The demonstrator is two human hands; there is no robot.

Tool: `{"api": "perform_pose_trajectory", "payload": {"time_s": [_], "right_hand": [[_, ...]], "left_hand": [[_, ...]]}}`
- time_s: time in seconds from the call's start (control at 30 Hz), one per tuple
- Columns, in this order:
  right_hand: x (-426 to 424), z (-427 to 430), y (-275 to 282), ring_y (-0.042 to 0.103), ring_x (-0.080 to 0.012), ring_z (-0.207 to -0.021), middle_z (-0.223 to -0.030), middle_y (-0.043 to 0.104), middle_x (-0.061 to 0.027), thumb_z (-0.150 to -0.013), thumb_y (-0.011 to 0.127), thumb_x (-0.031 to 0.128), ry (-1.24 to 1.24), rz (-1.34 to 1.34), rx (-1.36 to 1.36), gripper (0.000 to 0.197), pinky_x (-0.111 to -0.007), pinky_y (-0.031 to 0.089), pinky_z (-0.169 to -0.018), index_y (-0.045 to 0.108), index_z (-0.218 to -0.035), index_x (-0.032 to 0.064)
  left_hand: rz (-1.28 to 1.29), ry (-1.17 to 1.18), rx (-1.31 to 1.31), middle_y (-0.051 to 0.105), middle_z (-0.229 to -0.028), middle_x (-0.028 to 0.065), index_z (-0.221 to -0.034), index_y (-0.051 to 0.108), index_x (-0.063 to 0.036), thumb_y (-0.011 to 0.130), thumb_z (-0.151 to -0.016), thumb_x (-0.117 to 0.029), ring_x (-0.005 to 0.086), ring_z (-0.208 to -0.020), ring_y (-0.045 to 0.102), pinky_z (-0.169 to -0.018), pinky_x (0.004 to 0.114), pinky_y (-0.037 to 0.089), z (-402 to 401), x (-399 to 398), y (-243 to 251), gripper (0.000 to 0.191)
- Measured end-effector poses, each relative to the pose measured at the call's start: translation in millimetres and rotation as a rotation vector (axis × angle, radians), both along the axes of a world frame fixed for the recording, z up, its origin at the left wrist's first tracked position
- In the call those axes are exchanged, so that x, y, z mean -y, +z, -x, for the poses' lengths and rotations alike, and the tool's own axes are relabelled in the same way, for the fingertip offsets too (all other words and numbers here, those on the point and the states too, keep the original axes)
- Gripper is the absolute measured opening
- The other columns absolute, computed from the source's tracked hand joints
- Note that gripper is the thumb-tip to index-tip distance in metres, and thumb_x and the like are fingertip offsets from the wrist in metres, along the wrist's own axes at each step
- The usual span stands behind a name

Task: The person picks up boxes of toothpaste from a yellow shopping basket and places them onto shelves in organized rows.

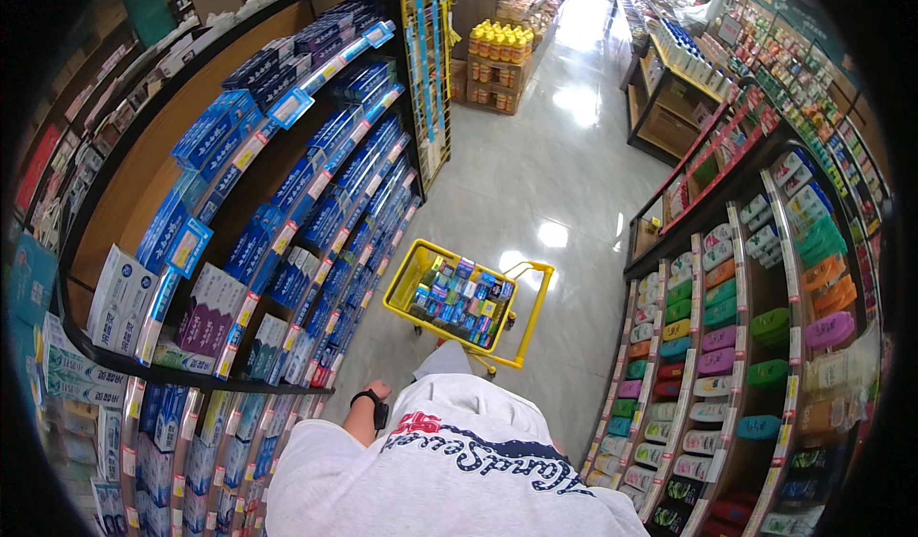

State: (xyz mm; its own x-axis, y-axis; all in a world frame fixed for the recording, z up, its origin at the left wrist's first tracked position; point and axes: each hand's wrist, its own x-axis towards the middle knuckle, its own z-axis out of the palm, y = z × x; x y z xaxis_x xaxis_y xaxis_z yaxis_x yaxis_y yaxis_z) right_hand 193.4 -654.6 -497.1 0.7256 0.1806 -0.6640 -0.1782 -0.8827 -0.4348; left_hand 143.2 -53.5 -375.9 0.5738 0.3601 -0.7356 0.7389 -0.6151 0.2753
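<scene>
My left hand hangs low beside my body at the lower left, a black watch on its wrist. It is small in view, and I cannot tell how its fingers are held or whether anything is in them. My right hand is out of view. On the floor just in front of me stands a yellow shopping cart, its yellow handle towards the right. Many small blue, purple and green boxes lie packed in its basket. My left hand touches neither the cart nor the shelf at its left.
Shelves of boxed goods line the left side. On the right, shelves hold colourful bottles. A grey tiled floor runs between them, with yellow-capped bottles stacked on cartons farther ahead and a display stand at right.
</scene>
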Motion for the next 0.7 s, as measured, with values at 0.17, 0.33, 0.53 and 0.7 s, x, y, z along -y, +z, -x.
{"api": "perform_pose_trajectory", "payload": {"time_s": [0.17,0.33,0.53,0.7], "right_hand": [[-38.5,-90.2,129.8,0.063,-0.0407,-0.097,-0.101,0.066,-0.0244,-0.077,0.059,0.029,0.008,0.038,0.007,0.037,-0.046,0.050,-0.082,0.069,-0.097,-0.0012],[-62.9,-118.0,157.0,0.064,-0.0385,-0.096,-0.096,0.068,-0.0221,-0.078,0.057,0.028,0.120,0.090,0.087,0.032,-0.045,0.051,-0.084,0.072,-0.092,0.0030],[-53.6,-126.2,114.0,0.062,-0.0433,-0.098,-0.102,0.065,-0.0256,-0.083,0.056,0.032,0.604,0.151,-0.035,0.036,-0.049,0.051,-0.082,0.070,-0.094,0.0005],[-71.8,-129.6,129.0,0.062,-0.0429,-0.092,-0.094,0.065,-0.0260,-0.083,0.056,0.028,0.585,0.010,0.100,0.030,-0.049,0.050,-0.077,0.069,-0.089,0.0011]], "left_hand": [[0.059,0.029,0.019,0.071,-0.078,0.0137,-0.083,0.073,-0.0064,0.055,-0.076,-0.035,0.0272,-0.074,0.068,-0.072,0.038,0.053,4.6,13.4,-3.3,0.035],[0.029,0.115,0.072,0.070,-0.076,0.0161,-0.081,0.071,-0.0035,0.056,-0.077,-0.032,0.0310,-0.074,0.068,-0.072,0.039,0.053,33.1,37.4,-5.1,0.032],[0.033,0.303,-0.043,0.066,-0.106,0.0183,-0.101,0.069,-0.0061,0.054,-0.080,-0.032,0.0343,-0.101,0.062,-0.088,0.041,0.049,119.7,73.4,-7.7,0.037],[0.137,0.385,-0.383,0.068,-0.106,0.0156,-0.105,0.070,-0.0070,0.052,-0.084,-0.035,0.0315,-0.099,0.065,-0.087,0.041,0.050,199.6,108.0,-13.9,0.039]]}}
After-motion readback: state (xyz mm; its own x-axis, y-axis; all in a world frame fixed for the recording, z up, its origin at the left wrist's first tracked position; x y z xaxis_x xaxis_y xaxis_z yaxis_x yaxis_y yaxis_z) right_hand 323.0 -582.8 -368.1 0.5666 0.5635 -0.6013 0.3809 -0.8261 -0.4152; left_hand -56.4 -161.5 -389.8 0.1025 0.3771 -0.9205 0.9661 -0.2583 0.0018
